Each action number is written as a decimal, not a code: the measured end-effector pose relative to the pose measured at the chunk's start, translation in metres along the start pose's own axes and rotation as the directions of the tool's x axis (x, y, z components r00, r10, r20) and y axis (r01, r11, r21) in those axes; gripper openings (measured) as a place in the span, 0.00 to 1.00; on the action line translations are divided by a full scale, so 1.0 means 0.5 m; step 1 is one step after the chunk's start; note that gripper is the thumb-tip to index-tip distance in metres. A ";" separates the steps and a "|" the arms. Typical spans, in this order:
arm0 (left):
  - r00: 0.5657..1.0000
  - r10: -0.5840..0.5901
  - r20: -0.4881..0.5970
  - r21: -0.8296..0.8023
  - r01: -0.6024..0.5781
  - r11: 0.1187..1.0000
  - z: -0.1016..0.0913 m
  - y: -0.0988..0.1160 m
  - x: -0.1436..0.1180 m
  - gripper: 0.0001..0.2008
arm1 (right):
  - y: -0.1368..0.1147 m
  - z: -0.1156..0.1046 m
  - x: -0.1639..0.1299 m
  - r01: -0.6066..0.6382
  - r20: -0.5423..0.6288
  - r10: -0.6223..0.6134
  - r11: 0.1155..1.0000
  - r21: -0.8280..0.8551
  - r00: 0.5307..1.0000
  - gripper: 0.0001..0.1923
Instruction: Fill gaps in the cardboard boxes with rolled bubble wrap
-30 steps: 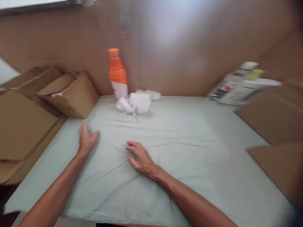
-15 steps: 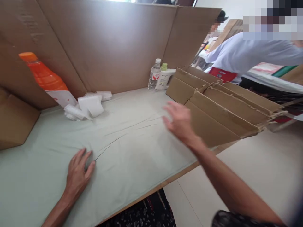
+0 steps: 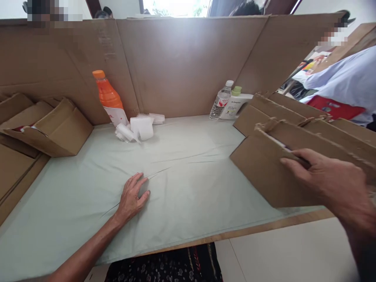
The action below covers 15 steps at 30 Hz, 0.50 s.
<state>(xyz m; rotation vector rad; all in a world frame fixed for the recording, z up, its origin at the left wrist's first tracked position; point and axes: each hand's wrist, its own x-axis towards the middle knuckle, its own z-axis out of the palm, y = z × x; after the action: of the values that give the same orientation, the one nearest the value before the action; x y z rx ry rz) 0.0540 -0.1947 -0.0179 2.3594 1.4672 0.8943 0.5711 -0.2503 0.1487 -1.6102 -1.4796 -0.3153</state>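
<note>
Right hand (image 3: 331, 184) had closed its fingers (image 3: 293, 163) over the top edge of the nearest flattened brown corrugated cardboard box (image 3: 264, 172), right of frame centre, thumb side hidden behind the panel. The box had not been lifted clear yet: its lower edge looked to rest on the pale green cloth-covered desk (image 3: 190, 188), leaning against the other flat cardboard pieces (image 3: 323, 125) stacked behind it at the right. So the grab seemed made, and pulling the box out and opening it was probably still left. Nothing lay unfolded on the middle of the desk.

The box looked flat, plain brown, with a ragged torn top edge and a thin pale strip showing at the rim under the fingers. It stood tilted, not upright.

Left hand (image 3: 132, 196) lay flat on the cloth, lower centre, fingers spread and holding nothing, well apart from the box.

At the back: an orange plastic bottle with orange cap (image 3: 109, 98) upper left, white foam-like blocks (image 3: 141, 127) just beside it, a clear water bottle (image 3: 221, 102) and a white pump bottle with green cap (image 3: 235, 106) near the cardboard back wall (image 3: 182, 62). A folded brown carton (image 3: 58, 129) sat at far left. Another person's light blue sleeve (image 3: 343, 82) showed upper right, not touching anything here.
</note>
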 end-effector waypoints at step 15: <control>0.980 -0.105 0.171 -0.465 0.175 0.868 -0.058 0.074 -0.011 0.42 | -0.323 0.047 -0.084 0.019 -0.005 -0.018 0.982 0.190 1.000 0.08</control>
<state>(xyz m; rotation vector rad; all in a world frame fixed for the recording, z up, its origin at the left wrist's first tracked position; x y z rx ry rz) 0.0623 -0.2208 0.0208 1.8846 1.1765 0.9070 0.4075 -0.2805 0.1758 -1.4438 -1.4766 -0.1807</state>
